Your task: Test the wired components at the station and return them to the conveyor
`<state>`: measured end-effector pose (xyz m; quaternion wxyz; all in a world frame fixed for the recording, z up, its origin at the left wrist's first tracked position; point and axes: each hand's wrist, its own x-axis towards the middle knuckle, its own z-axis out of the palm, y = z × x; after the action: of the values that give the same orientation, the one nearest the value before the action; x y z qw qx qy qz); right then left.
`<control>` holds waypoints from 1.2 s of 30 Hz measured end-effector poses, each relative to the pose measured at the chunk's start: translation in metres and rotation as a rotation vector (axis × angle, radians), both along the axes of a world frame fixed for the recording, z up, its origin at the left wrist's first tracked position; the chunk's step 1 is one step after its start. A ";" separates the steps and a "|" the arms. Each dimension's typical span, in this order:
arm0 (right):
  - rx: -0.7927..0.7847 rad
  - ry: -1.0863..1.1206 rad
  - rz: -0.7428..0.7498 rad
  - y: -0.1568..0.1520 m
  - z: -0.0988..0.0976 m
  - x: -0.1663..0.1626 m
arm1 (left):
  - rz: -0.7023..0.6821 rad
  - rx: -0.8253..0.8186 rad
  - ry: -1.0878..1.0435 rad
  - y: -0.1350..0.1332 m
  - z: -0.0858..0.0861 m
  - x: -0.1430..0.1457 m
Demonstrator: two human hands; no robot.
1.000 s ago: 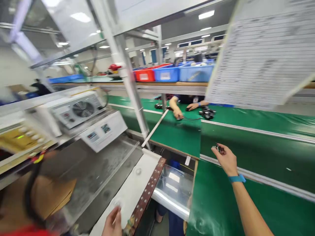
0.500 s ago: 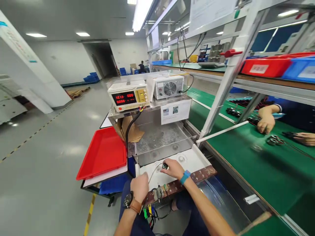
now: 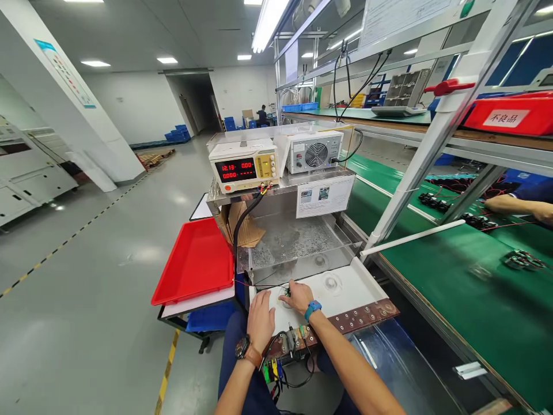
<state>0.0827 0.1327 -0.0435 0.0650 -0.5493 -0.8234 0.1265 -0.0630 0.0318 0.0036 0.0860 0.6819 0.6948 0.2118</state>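
My right hand (image 3: 299,297) pinches a small green circuit board (image 3: 287,292) with thin wires, low over the white work surface (image 3: 317,297). Its fingers hide much of the board. To the left, my left hand (image 3: 261,318) lies with fingers stretched forward and thumb a little apart, at the left end of the white surface. A thin dark wire (image 3: 268,286) runs past its fingertips toward the circuit board, and a red wire shows farther left. Below my hands is a brown riveted strip (image 3: 345,318) with green, yellow and blue clips (image 3: 272,369) hanging under it.
A power supply (image 3: 244,167) with red digits stands on the shelf ahead, beside a white fan-fronted unit (image 3: 314,153). A red tray (image 3: 196,262) is at left. On the green bench (image 3: 458,288) at right are several motor parts and a co-worker's arm (image 3: 518,204).
My left hand has gone from a closed fist to stretched fingers and moved forward. The right hand still holds the circuit board. The view has turned slightly left.
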 end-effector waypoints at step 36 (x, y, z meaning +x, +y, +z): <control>-0.120 -0.037 0.079 0.007 -0.019 0.006 | -0.125 -1.004 -0.920 -0.092 0.038 -0.040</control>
<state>0.0889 0.1394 -0.0627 0.0116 -0.5214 -0.8366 0.1677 -0.1028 -0.0604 0.0412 0.6904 0.4387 0.5610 0.1271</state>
